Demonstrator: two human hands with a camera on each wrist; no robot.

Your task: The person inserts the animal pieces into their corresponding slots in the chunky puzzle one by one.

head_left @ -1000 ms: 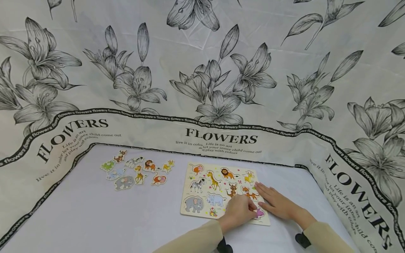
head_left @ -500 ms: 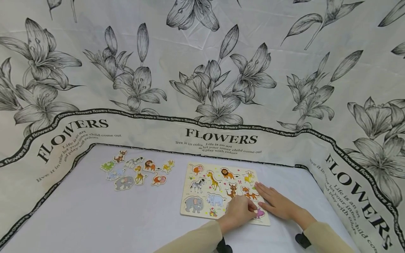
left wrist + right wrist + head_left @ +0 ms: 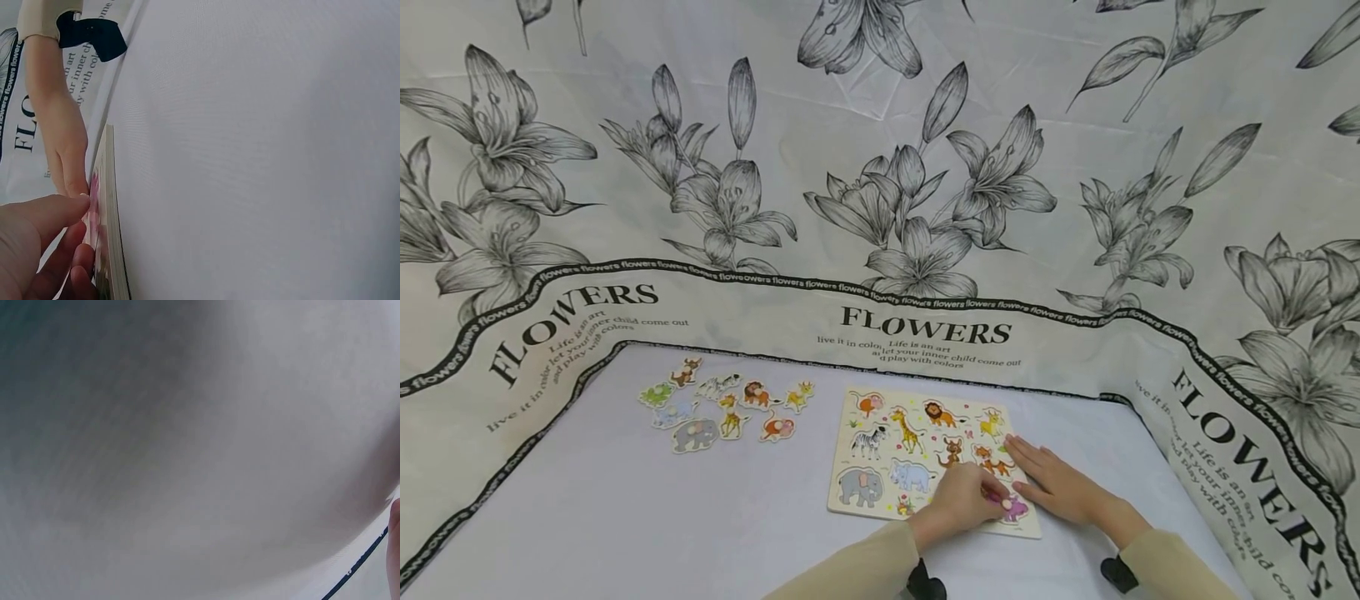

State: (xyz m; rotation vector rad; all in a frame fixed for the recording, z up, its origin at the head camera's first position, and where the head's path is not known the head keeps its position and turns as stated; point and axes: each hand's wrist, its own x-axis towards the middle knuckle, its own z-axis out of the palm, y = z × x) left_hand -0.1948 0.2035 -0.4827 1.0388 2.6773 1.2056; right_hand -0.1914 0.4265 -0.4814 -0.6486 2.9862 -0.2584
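Left hand (image 3: pixel 957 502) pinches a purple piece (image 3: pixel 994 496) at the animal puzzle board (image 3: pixel 880 510).

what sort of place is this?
Probably an improvised tabletop recording booth; the wider room isn't visible. Flower-printed fabric walls in a white tabletop, where an animal puzzle board lies.

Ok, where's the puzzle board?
In the head view, the puzzle board lies right of centre, the left hand over its lower edge, the right hand at its right edge, loose animal pieces to its left.

Board (image 3: pixel 928 454) partly behind left grip (image 3: pixel 958 500)
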